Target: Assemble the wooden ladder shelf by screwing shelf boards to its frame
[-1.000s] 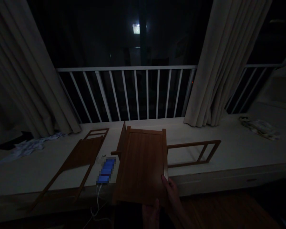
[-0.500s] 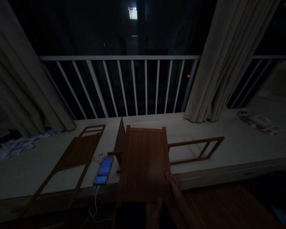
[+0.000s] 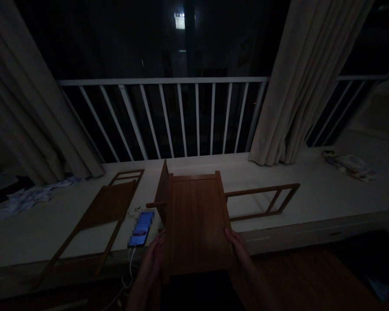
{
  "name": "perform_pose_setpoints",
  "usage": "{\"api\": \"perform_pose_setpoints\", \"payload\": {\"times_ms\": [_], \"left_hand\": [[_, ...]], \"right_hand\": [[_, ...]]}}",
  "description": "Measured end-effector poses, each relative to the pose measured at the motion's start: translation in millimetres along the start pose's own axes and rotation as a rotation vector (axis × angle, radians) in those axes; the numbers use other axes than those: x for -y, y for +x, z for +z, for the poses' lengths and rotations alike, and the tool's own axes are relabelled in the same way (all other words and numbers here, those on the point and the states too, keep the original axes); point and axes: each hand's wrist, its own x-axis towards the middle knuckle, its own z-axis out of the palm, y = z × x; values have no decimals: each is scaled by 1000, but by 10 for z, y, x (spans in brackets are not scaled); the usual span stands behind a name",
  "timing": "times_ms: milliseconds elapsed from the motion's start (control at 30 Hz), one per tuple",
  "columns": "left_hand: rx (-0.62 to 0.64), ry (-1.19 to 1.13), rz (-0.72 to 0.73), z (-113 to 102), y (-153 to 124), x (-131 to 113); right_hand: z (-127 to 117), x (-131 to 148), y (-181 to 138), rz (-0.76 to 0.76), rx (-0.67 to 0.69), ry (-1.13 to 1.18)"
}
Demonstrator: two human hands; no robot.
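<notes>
A brown wooden panel with side rails (image 3: 196,220) is tilted toward me at the edge of a pale ledge. My left hand (image 3: 154,255) wraps around its left edge, fingers partly hidden behind the rail. On the opposite edge, my right hand (image 3: 239,248) grips with the fingertips over the front face. Just left of the panel stands an upright narrow wooden board (image 3: 164,185), with a short bar jutting from it. An open wooden frame (image 3: 275,201) extends behind the panel to the right; whether they are joined I cannot tell.
A phone (image 3: 141,231) with a white cable (image 3: 130,270) lies beside my left hand. Further left, a flat wooden piece with long legs (image 3: 110,203) rests on the ledge (image 3: 194,163). White railing (image 3: 197,121) and curtains (image 3: 278,95) stand behind. Cloth (image 3: 350,164) lies far right.
My left hand has moved from the panel's bottom edge out to its left edge. My right hand stays on the right edge. The panel has shifted slightly left in view.
</notes>
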Motion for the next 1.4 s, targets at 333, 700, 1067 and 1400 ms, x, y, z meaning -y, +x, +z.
{"api": "perform_pose_setpoints", "payload": {"times_ms": [333,700,1067,1400], "left_hand": [[195,257,63,480,-211,-248],[33,270,85,588,-347,-245],[-35,302,360,847,-552,-456],[-303,905,1140,1383,-1214,-929]], "right_hand": [[-39,51,-83,-28,40,-33],[-9,322,-210,-386,-209,-348],[802,1138,-605,-771,236,-828],[1551,1556,-1045,-772,459,-418]]}}
